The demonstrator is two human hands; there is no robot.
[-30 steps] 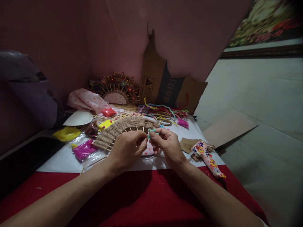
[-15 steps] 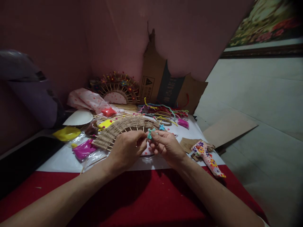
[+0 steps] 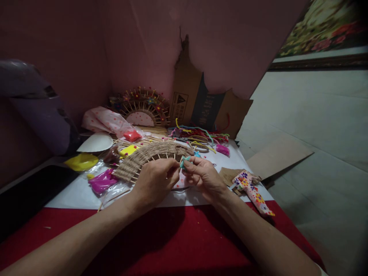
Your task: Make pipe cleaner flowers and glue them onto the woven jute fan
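My left hand [image 3: 155, 183] and my right hand [image 3: 202, 176] meet over the middle of the table, fingertips pinched together. Between them sits a small teal clay piece [image 3: 184, 161], held by my right fingers, with my left fingertips touching it. Just behind my hands lies a half-round woven twine fan [image 3: 149, 155] with wooden sticks poking out of its rim.
White paper [image 3: 74, 193] covers the red tablecloth [image 3: 161, 237]. Bags of yellow [image 3: 81, 162], magenta [image 3: 102, 181] and red clay [image 3: 132, 136] lie left. Coloured cords [image 3: 201, 135], a finished fan [image 3: 142, 108], cardboard [image 3: 201, 101] stand behind. A flowered glue gun [image 3: 253, 193] lies right.
My right fingers have shifted slightly on the teal piece, turning it between the fingertips. Both hands stay in the same spot.
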